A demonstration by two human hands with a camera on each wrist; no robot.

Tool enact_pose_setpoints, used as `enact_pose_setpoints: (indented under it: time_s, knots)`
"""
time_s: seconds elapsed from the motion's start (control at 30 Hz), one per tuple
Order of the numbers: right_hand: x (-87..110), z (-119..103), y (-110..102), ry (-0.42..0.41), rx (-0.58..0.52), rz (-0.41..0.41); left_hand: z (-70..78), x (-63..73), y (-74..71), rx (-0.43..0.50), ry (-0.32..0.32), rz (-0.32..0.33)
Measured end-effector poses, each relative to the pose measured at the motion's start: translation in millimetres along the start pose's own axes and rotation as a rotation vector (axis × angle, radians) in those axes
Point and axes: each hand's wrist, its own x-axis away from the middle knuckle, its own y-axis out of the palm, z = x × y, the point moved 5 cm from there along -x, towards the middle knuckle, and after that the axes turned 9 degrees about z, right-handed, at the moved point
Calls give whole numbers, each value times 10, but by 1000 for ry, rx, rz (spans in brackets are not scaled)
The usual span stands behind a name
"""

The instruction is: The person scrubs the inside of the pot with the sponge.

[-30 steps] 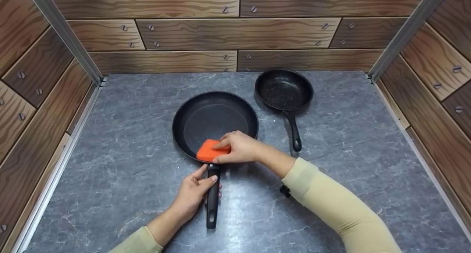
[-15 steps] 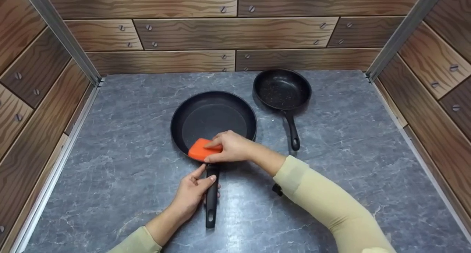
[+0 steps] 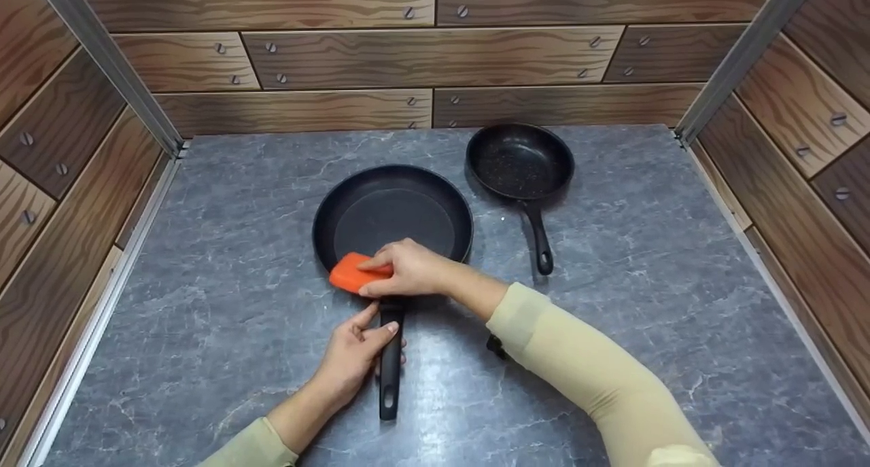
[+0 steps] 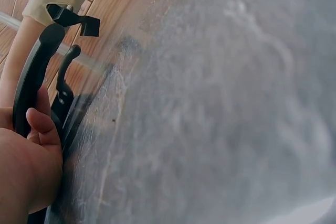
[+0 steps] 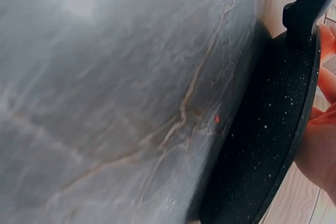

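A large black frying pan (image 3: 394, 212) lies on the grey marbled tabletop, its handle pointing toward me. My left hand (image 3: 350, 355) grips the pan's handle (image 3: 389, 378) close to the rim; in the left wrist view the fingers of that hand (image 4: 34, 150) curl round the handle (image 4: 31, 77). An orange sponge (image 3: 350, 273) is pinched between the thumb and fingers of my right hand (image 3: 411, 270). It rests against the pan's near left inner wall, at the rim. From the right wrist view, the pan's speckled outer side (image 5: 273, 114) shows, with my right hand (image 5: 320, 145) behind it.
A smaller black frying pan (image 3: 520, 161) stands at the back right, its handle (image 3: 540, 246) toward me. Wood-patterned walls (image 3: 435, 56) enclose the tabletop (image 3: 224, 263) at the back and both sides. Metal frame strips (image 3: 102, 304) run along the side edges.
My right hand has slid left along the near rim with the sponge. The left hand keeps its hold on the handle, and both pans stay in place while the view shifts slightly.
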Motion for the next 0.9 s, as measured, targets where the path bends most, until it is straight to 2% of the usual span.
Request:
enact_pose_setpoints:
  time_s: [0.2, 0.33, 0.5, 0.9]
  knots:
    - [-77, -20, 41, 15, -6, -20, 15, 9, 6, 23, 13, -21]
    - [-121, -18, 71, 51, 15, -52, 15, 9, 2, 22, 7, -10]
    - [-175, -14, 106, 53, 19, -76, 14, 14, 4, 24, -7, -1]
    - [-326, -5, 196, 65, 47, -50, 8, 17, -6, 6, -25, 8]
